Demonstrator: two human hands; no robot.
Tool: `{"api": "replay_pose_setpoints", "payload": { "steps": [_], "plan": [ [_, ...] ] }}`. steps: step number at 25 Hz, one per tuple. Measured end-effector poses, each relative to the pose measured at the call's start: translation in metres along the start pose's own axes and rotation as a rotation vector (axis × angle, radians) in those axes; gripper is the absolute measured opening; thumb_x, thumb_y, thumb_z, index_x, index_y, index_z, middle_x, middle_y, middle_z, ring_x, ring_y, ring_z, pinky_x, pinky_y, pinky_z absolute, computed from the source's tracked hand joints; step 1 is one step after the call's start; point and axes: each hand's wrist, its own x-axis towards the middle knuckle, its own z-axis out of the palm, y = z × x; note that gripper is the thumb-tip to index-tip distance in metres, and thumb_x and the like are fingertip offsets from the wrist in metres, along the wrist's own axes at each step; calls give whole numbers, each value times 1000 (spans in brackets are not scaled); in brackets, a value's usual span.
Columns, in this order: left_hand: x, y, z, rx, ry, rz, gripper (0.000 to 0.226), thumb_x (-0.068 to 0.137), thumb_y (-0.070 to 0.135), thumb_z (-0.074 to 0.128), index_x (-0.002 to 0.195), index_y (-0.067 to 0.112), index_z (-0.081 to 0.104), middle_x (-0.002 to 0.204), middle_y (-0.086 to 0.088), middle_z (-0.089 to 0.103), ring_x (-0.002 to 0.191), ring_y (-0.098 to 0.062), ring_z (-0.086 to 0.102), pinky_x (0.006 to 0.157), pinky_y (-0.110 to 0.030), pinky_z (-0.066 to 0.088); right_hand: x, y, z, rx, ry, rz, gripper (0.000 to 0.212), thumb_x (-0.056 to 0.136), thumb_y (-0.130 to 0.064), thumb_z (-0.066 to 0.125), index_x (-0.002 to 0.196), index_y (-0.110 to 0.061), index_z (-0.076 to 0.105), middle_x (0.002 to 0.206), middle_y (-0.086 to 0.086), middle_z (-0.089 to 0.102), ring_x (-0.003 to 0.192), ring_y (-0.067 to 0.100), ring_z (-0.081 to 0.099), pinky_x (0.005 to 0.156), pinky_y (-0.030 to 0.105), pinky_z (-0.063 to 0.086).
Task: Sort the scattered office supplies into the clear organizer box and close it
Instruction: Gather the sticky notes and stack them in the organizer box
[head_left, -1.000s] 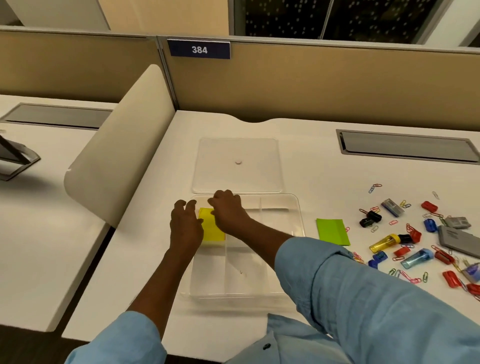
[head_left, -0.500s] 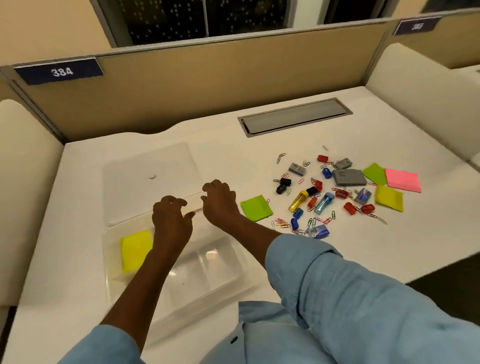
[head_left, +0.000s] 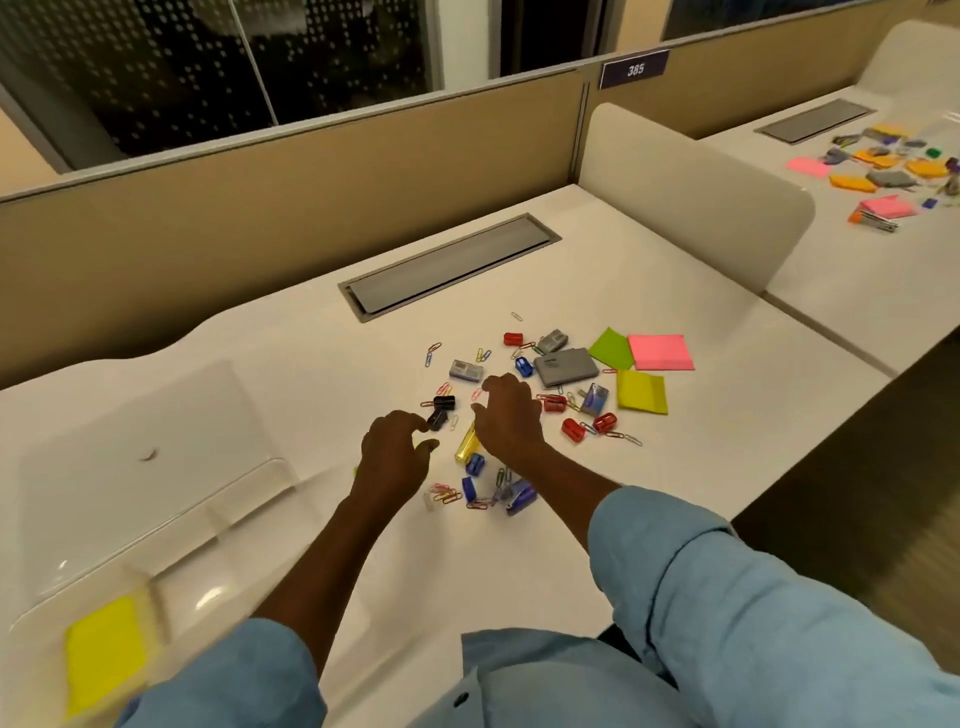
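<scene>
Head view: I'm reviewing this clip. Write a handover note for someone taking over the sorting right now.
Left hand: fingers curled over a green sticky pad; grip unclear.
Right hand: loosely curved over the pile, nothing visibly held.
Organizer box: open at lower left, lid lying flat behind it.
Done: one yellow pad is in the box.
Left: paper clips, highlighter, pink pad and the other scattered supplies go in, then close the lid.

White desk (head_left: 675, 467), tan partition (head_left: 260, 218), dark windows (head_left: 156, 67) behind; neighbouring desk (head_left: 857, 260) right, floor (head_left: 857, 441) perhaps carpet.
</scene>
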Motion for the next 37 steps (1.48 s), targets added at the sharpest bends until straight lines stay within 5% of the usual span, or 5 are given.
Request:
{"api": "replay_pose_setpoints", "payload": {
  "steps": [9, 16, 22, 31, 37],
  "plan": [
    [31, 30, 57, 99, -10, -213, 29, 79, 20, 72, 104, 8, 66, 114, -13, 63, 110, -31, 55, 96, -40, 41, 76, 167, -63, -38, 164, 389, 44, 91, -33, 55, 124, -5, 43, 126, 19, 44, 118, 36, 44, 93, 46, 40],
    [61, 86, 88, 59, 38, -256, 25, 84, 22, 66, 107, 12, 65, 123, -10, 59, 119, -26, 49, 104, -40, 37, 115, 247, -81, -34, 123, 525, 83, 78, -55, 65, 135, -6, 31, 136, 22, 36, 123, 37, 39, 100, 45, 35],
    [63, 99, 104, -6, 45, -395, 24, 86, 21, 65, 108, 11, 66, 126, -10, 57, 121, -24, 47, 102, -34, 36, 126, 257, -74, -117, 39, 512, 104, 70, -71, 61, 142, -7, 23, 137, 24, 36, 126, 37, 37, 103, 46, 35],
    [54, 73, 85, 87, 184, -503, 34, 80, 26, 71, 110, 12, 65, 123, -16, 55, 115, -32, 51, 96, -41, 40, 144, 248, -101, 87, -84, 721, 120, 51, -52, 88, 140, -7, 21, 141, 21, 27, 131, 35, 31, 107, 51, 29],
    [34, 26, 44, 90, 154, -932, 60, 77, 32, 74, 127, 10, 47, 132, -19, 40, 127, -37, 35, 102, -49, 34, 129, 248, -102, 283, -31, 870, 111, 49, -43, 91, 133, -8, 28, 139, 21, 29, 127, 34, 35, 99, 48, 39]
  ]
}}
